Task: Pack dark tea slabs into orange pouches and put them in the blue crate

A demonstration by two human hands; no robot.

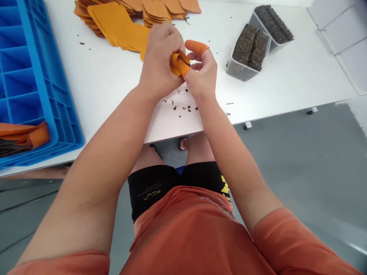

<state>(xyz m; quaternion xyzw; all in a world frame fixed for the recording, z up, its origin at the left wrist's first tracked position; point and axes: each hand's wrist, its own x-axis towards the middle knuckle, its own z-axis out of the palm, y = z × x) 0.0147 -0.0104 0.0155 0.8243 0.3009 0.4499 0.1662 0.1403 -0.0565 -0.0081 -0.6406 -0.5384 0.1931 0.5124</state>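
Note:
My left hand (162,57) is closed around a small orange paper pouch (175,63), its mouth bulging towards the right. My right hand (204,74) wears orange finger covers on the thumb and index finger. Its thumb presses at the pouch's mouth, the index finger stretches out above, and the other fingers curl behind the pouch. A sliver of something dark shows at the mouth, too small to name. Flat orange pouches (114,23) lie fanned out and stacked just beyond my left hand.
Two clear plastic tubs (243,71) (276,47) at the right hold dark brown pressed slabs (249,46). A blue divided crate (53,95) stands at the left, with orange pouches (38,135) in its near compartment. Dark crumbs (187,108) lie on the white table (111,82).

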